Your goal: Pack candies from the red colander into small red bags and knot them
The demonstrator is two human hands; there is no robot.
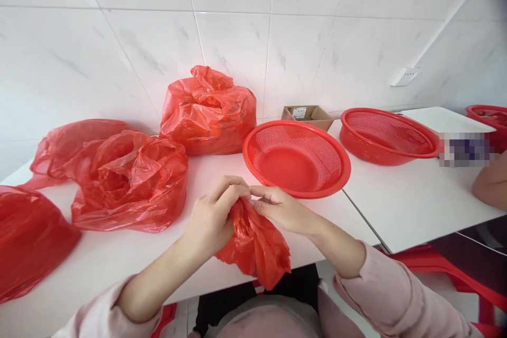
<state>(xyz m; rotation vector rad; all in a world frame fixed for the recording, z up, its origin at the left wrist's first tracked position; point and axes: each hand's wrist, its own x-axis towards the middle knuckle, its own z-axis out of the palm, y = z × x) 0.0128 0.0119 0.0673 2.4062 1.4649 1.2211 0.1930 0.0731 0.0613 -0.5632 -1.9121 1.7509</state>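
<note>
Between my two hands is a crumpled red plastic bag [259,243], gathered at its top and hanging over the front edge of the table. My left hand [214,216] is closed around the gathered part. My right hand [279,208] pinches the same bunch from the other side, its fingertips close to those of the left. What the bag holds, if anything, is hidden. Just beyond my hands stands a round red plastic basket [293,163] with perforated sides and nothing visible inside.
Red plastic bags sit to the left: one bulky and tied [208,116], one loosely open [130,185], another [31,243] at the edge. A small cardboard box [309,116] and a second red basket [388,137] stand behind. At right is another person's arm [491,185].
</note>
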